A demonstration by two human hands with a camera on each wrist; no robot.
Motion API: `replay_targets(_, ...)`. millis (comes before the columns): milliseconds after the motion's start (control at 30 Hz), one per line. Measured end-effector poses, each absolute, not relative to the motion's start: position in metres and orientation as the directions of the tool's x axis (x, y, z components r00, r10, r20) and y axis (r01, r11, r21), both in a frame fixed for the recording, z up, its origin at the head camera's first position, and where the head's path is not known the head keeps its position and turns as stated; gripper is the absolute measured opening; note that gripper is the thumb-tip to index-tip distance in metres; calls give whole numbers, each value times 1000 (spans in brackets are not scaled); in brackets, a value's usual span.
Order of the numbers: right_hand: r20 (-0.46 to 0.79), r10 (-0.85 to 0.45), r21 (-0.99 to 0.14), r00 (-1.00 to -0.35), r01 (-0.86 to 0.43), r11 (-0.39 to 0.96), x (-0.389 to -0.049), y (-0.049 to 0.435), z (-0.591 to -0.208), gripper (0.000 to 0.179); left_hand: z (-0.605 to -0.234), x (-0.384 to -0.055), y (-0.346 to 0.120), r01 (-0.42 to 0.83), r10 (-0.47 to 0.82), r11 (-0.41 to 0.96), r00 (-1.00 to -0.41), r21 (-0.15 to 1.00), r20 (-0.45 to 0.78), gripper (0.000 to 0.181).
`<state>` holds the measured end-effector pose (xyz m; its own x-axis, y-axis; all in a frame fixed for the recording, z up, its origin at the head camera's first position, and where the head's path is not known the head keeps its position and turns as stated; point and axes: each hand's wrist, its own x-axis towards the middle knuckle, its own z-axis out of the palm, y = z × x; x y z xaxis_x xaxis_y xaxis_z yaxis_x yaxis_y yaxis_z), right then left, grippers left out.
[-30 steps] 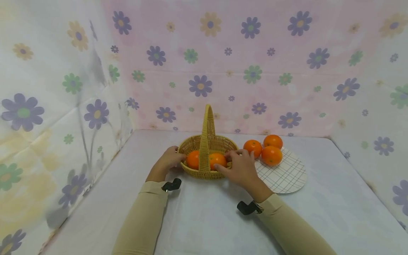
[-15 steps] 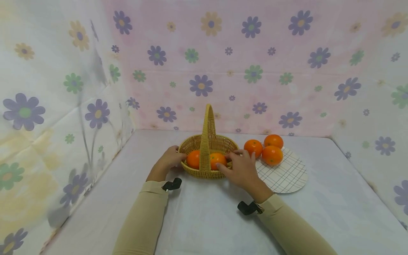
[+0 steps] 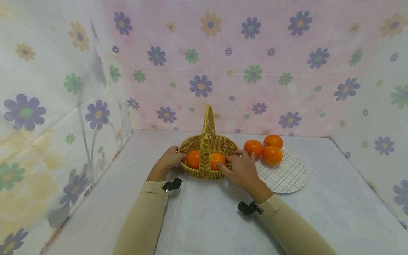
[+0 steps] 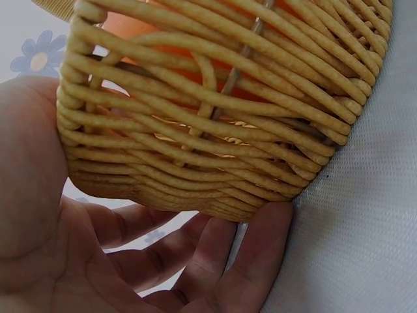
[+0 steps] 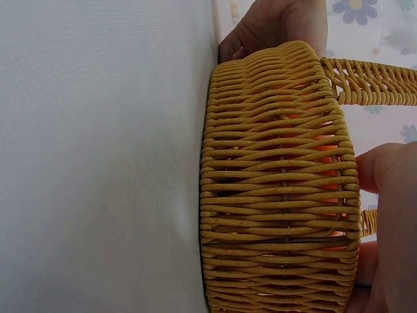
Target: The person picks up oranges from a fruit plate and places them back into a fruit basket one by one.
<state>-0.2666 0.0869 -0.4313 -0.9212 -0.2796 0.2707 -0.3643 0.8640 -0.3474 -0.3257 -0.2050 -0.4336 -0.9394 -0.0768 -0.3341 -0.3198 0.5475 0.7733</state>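
Yellow woven strands form the basket [image 3: 220,143], which stands upright on the white-covered counter [image 3: 197,219], its handle [image 3: 205,141] arching from 6 to 12 o'clock. Inside, the left-hand orange [image 3: 192,160] lies towards 8 o'clock and the right-hand orange [image 3: 216,161] towards 5. The left hand [image 3: 165,163] grips the basket's 9-o'clock end, palm against the rim and fingers bent along the outer weave. The right hand [image 3: 241,169] reaches over the rim from about 4 o'clock, thumb and fingertips appearing to hold the right-hand orange; how firmly, I cannot tell. Off at 3 o'clock sits the checked plate [image 3: 287,177], with three more oranges [image 3: 272,156] gathered near its 10-to-11-o'clock edge.

The basket looks light and fairly stiff, its weave probably giving a little under a squeeze and offering good grip; the ends of the rim should suit steadying, the top of the handle lifting. The oranges look smooth, firm and apt to roll, so best taken around the widest part, with light pressure from opposite sides.
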Motion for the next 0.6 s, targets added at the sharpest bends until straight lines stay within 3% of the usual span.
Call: replay_targets(600, 264, -301, -301, -916, -375, 877, -268, 88, -436, 66, -433, -325, -206, -311, -64, 549, -941, 776, -332, 63)
